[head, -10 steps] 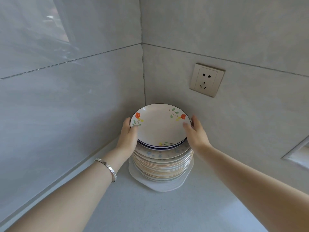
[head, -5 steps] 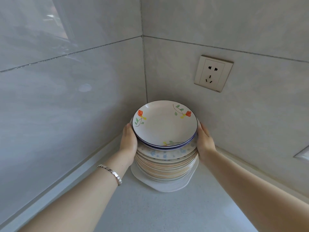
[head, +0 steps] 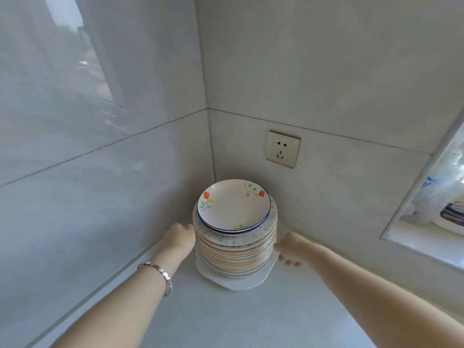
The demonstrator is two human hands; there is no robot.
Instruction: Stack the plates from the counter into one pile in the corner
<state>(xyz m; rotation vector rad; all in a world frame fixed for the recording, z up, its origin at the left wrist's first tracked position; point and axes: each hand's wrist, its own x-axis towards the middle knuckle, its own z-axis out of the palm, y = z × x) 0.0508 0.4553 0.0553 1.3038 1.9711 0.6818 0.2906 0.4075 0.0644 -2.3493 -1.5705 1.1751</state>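
Tall pile of round ceramic plates (head: 234, 249) tucked close into corner of grey tiled walls (head: 326, 71), bare grey tabletop (head: 226, 320) open in front, left hand (head: 179, 237) and right hand (head: 288, 248) occupying both flanks, space above pile free, cream wall socket (head: 283, 148) above right.

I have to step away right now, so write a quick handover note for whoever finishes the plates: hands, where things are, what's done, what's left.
Left hand: open, against the left side of the tall pile of round ceramic plates, upper part.
Right hand: open, at the pile's lower right side, fingers curled down.
The pile stands in the tiled corner on a white scalloped plate, topped by the white blue-rimmed plate with orange flowers.
Done: the pile is built.
Left: no loose plates in view; check the pale grey counter out of frame.
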